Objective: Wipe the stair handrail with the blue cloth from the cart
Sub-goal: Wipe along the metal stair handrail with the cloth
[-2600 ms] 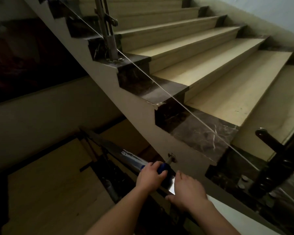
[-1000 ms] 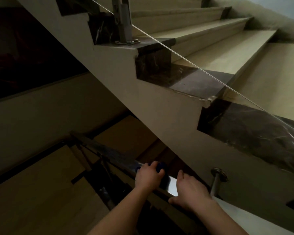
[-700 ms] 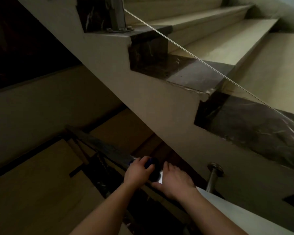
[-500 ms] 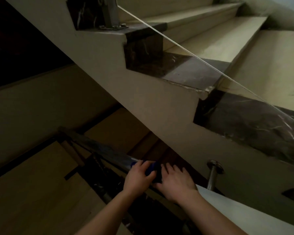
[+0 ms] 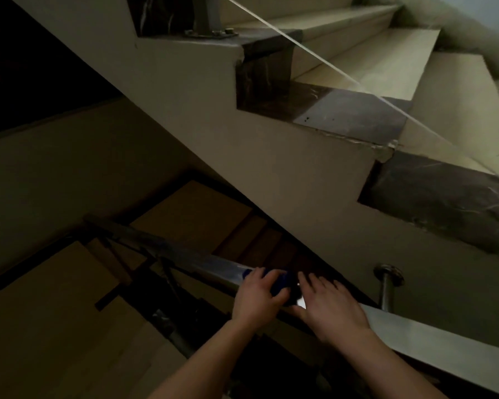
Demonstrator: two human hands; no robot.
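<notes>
Left hand: your left hand [image 5: 255,300] is curled over the blue cloth [image 5: 278,283], gripping it and pressing it onto the metal handrail [image 5: 202,264].
Blue cloth: it's bunched on top of the rail and pokes out past your left fingers; the rest is hidden under that palm.
Right hand: your right hand [image 5: 330,305] lies flat on the rail with its fingers straight and spread, holding nothing. Its fingertips are just beside the cloth, but it's too dark to tell whether they touch.
Handrail: it runs from far left to near right, under both hands.
Bracket post [image 5: 386,286]: round-capped, just right of your right hand.
Steps [image 5: 386,67]: pale treads with dark marble edges, rising above.
</notes>
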